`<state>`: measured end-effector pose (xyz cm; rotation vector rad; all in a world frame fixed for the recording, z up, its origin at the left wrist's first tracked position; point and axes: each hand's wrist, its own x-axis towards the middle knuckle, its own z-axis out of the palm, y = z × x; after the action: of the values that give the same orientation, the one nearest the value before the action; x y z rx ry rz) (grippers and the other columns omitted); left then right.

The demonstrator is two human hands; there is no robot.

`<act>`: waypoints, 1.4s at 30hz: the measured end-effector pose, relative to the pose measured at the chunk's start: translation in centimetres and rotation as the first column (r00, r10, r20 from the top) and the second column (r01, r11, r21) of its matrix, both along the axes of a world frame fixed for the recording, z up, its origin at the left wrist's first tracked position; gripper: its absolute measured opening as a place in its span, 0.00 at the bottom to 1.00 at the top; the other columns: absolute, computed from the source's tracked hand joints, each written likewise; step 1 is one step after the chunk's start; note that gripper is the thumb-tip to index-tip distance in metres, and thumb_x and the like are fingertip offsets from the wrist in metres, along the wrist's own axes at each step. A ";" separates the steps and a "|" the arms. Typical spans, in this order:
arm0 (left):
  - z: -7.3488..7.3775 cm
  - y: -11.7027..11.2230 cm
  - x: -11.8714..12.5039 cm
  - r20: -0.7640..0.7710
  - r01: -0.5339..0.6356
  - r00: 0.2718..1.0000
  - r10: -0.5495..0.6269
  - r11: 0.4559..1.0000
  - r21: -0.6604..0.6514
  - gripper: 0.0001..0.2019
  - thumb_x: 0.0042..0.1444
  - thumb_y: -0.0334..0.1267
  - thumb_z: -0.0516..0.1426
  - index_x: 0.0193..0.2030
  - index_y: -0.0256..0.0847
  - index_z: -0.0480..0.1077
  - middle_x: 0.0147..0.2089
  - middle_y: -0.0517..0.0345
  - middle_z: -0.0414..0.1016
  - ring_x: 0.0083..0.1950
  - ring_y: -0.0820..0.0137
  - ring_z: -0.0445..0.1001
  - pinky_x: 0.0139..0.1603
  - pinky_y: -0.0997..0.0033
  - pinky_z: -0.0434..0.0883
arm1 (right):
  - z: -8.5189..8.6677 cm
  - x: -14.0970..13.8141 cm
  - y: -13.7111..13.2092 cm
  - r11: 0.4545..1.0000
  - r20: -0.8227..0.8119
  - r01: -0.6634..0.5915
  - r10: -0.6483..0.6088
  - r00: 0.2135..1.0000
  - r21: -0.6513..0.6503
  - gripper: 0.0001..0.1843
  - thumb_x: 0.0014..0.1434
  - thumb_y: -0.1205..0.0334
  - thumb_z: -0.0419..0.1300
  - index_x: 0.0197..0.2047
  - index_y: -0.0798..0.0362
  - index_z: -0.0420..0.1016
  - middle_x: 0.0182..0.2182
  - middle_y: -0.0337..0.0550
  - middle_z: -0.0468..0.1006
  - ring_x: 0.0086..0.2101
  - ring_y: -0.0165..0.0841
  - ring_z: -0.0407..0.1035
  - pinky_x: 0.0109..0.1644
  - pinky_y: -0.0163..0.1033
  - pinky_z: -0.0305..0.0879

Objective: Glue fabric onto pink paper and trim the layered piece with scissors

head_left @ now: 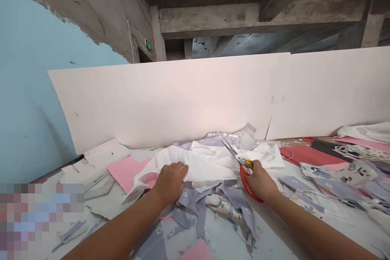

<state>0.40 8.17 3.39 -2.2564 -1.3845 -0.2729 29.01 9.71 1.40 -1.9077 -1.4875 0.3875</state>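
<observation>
My left hand (pixel 172 183) rests on a crumpled white cloth (pixel 210 166), its fingers curled and pressed together on the cloth's near edge. In my right hand (pixel 262 180) is a pair of scissors (pixel 233 152) with red handles; the metal blades point up and to the left, slightly parted, above the white cloth. Something yellow shows by the scissors' pivot under my fingers, and I cannot tell whether it belongs to them. Lavender flower-print fabric scraps (pixel 195 203) lie below the cloth, along with a rolled white printed scrap (pixel 225 207).
A tall white board (pixel 170 101) stands along the table's back edge. Pink fabric (pixel 131 170) and grey-white pieces (pixel 105 156) lie at left. On the right are red fabric (pixel 310 155), printed scraps (pixel 335 178) and white cords (pixel 362 152). A blue wall (pixel 33 81) bounds the left.
</observation>
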 end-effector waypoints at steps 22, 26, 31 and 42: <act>3.4 1.0 -2.3 -0.010 -0.470 0.882 0.472 0.876 -0.103 0.36 0.36 0.25 0.54 0.57 0.42 0.55 0.63 0.41 0.46 0.62 0.46 0.41 0.52 0.36 0.43 | 1.1 0.9 0.2 0.987 -0.447 0.087 -0.017 0.894 0.137 0.22 0.43 0.50 0.57 0.38 0.54 0.58 0.21 0.37 0.67 0.20 0.33 0.63 0.21 0.36 0.58; 1.6 -0.5 4.1 0.011 0.205 0.978 -0.206 0.963 -0.177 0.27 0.48 0.34 0.49 0.57 0.47 0.54 0.59 0.53 0.57 0.59 0.63 0.52 0.57 0.58 0.50 | 1.1 1.0 0.4 0.989 -0.492 0.009 0.067 0.868 0.149 0.21 0.42 0.51 0.59 0.35 0.53 0.59 0.21 0.36 0.67 0.22 0.31 0.63 0.24 0.35 0.58; 1.6 0.9 6.1 0.117 0.133 0.987 -0.111 0.971 -0.198 0.20 0.52 0.37 0.46 0.53 0.38 0.57 0.42 0.49 0.68 0.43 0.63 0.67 0.42 0.62 0.62 | 1.6 1.1 0.2 0.984 -0.540 -0.117 0.173 0.824 0.137 0.16 0.39 0.55 0.62 0.27 0.52 0.59 0.17 0.32 0.65 0.18 0.26 0.59 0.22 0.33 0.55; 2.8 -0.6 -3.7 -0.173 0.187 0.962 -0.211 0.971 -0.146 0.14 0.41 0.19 0.45 0.28 0.40 0.65 0.34 0.56 0.68 0.35 0.68 0.64 0.35 0.69 0.58 | 2.9 3.4 0.7 0.987 -0.598 -0.163 0.132 0.790 0.002 0.14 0.45 0.53 0.58 0.28 0.53 0.60 0.23 0.41 0.71 0.17 0.24 0.57 0.17 0.31 0.52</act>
<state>-3.26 7.62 6.21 -2.4605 -1.1076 -0.0340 32.39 10.43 4.31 -1.4947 -1.1937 1.0086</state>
